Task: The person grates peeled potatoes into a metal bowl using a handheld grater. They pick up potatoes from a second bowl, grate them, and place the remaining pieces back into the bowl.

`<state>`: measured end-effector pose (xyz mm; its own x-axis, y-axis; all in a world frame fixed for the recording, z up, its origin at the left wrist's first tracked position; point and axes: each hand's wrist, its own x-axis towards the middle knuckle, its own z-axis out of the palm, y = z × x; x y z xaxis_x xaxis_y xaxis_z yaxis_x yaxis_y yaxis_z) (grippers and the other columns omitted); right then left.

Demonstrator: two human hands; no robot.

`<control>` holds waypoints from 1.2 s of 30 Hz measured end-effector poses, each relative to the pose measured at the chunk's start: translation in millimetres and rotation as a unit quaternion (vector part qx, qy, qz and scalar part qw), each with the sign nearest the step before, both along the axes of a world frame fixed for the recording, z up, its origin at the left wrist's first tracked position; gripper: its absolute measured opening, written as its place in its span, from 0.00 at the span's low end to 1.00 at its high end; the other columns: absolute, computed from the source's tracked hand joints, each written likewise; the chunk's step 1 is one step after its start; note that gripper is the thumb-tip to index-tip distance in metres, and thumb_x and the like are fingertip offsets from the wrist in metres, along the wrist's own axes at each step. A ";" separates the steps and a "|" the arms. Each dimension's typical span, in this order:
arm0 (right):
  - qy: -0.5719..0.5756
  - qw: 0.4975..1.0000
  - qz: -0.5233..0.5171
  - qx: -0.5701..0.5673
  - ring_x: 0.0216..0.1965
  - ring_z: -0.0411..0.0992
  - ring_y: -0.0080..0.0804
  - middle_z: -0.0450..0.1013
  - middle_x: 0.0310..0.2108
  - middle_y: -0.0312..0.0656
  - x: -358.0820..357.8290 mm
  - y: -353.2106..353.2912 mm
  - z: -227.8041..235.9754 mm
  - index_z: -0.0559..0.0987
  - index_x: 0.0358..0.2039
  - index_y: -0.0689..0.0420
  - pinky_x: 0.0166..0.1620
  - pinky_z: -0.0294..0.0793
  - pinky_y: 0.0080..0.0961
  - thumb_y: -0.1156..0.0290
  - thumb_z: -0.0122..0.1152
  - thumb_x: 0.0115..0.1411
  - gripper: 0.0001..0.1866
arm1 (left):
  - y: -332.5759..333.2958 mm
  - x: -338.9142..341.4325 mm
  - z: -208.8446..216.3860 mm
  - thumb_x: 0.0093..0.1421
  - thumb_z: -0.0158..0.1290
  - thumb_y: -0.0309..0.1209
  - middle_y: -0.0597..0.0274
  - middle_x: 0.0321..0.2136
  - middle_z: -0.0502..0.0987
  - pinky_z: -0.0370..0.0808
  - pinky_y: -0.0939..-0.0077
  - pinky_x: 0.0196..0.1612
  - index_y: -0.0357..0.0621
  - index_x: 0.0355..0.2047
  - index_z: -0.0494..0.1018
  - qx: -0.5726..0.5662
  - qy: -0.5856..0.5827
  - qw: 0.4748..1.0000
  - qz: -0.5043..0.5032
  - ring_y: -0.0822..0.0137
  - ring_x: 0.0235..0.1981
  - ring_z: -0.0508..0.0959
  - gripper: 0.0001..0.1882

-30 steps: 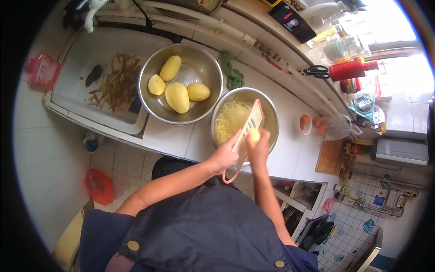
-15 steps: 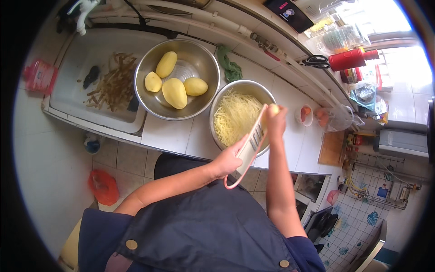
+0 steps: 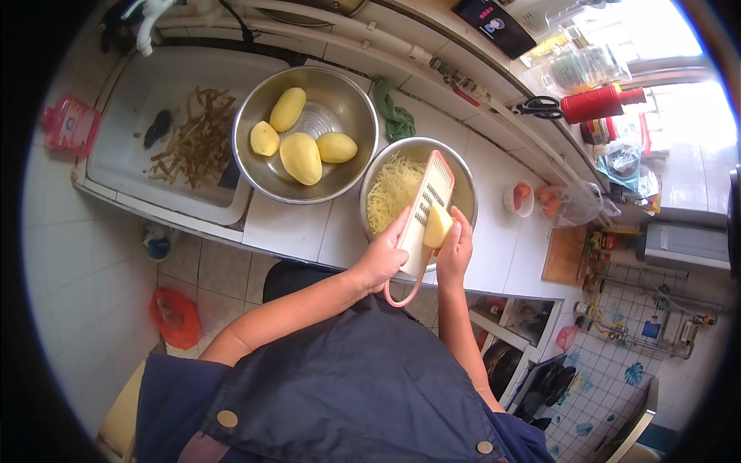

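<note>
My left hand (image 3: 384, 258) is closed around the lower part of a white grater with a pink rim (image 3: 426, 202). The grater is tilted over a steel bowl (image 3: 472, 174) that holds a heap of pale potato shreds (image 3: 390, 189). My right hand (image 3: 457, 251) grips a partly grated peeled potato (image 3: 438, 225) at the lower half of the grater's face. To the left, a larger steel bowl (image 3: 363, 108) holds several whole peeled potatoes (image 3: 300, 158).
A sink (image 3: 116, 181) at the left contains brown peelings (image 3: 202, 147). A green cloth (image 3: 394, 112) lies behind the bowls. Right of them are a small white cup (image 3: 519, 202), a plastic bag (image 3: 579, 202) and a wooden board (image 3: 566, 253). Scissors (image 3: 540, 106) and jars line the sill.
My right hand has drawn the potato down along the grater, from near its top toward me. The grater's face has turned more into view. Both bowls stay put.
</note>
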<state>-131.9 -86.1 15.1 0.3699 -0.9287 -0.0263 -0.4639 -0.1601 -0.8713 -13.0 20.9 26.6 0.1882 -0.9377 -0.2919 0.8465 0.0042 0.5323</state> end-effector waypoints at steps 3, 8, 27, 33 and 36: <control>0.081 0.994 0.026 -0.072 0.39 0.71 0.41 0.70 0.41 0.51 -0.3 -0.7 5.4 0.66 0.50 0.60 0.43 0.68 0.31 0.60 0.47 0.60 0.21 | 0.1 -1.6 -2.0 0.43 0.33 0.10 0.55 0.57 0.57 0.63 0.86 0.50 0.41 0.63 0.41 -0.009 0.008 1.000 -0.003 0.70 0.55 0.62 0.43; 0.272 0.960 0.040 -0.050 0.36 0.72 0.52 0.72 0.35 0.55 21.0 19.9 35.8 0.64 0.48 0.55 0.39 0.69 0.39 0.59 0.47 0.57 0.20 | -0.1 -2.0 -7.5 0.43 0.33 0.10 0.54 0.58 0.56 0.58 0.83 0.54 0.40 0.63 0.42 0.002 -0.036 0.999 0.013 0.67 0.56 0.60 0.42; 0.349 0.935 0.028 -0.047 0.33 0.71 0.60 0.72 0.29 0.61 31.1 10.0 19.0 0.60 0.44 0.58 0.38 0.68 0.49 0.57 0.46 0.56 0.21 | -3.3 -2.1 -2.2 0.43 0.33 0.11 0.51 0.57 0.58 0.56 0.83 0.55 0.37 0.62 0.45 0.030 -0.105 0.994 -0.012 0.66 0.58 0.59 0.40; 0.329 0.943 -0.022 -0.036 0.33 0.71 0.58 0.72 0.30 0.59 47.3 -56.9 38.4 0.62 0.40 0.60 0.37 0.68 0.47 0.57 0.43 0.58 0.19 | 0.2 -13.3 -6.7 0.44 0.35 0.11 0.51 0.57 0.58 0.56 0.83 0.55 0.39 0.62 0.45 -0.001 -0.145 0.989 -0.029 0.67 0.57 0.59 0.41; 0.374 0.922 0.048 -0.093 0.32 0.71 0.59 0.72 0.30 0.60 35.8 25.4 25.9 0.62 0.40 0.60 0.37 0.68 0.48 0.59 0.46 0.56 0.18 | -10.4 0.5 -15.5 0.43 0.34 0.11 0.51 0.58 0.57 0.60 0.83 0.52 0.40 0.62 0.45 0.014 -0.107 0.994 0.030 0.68 0.55 0.61 0.42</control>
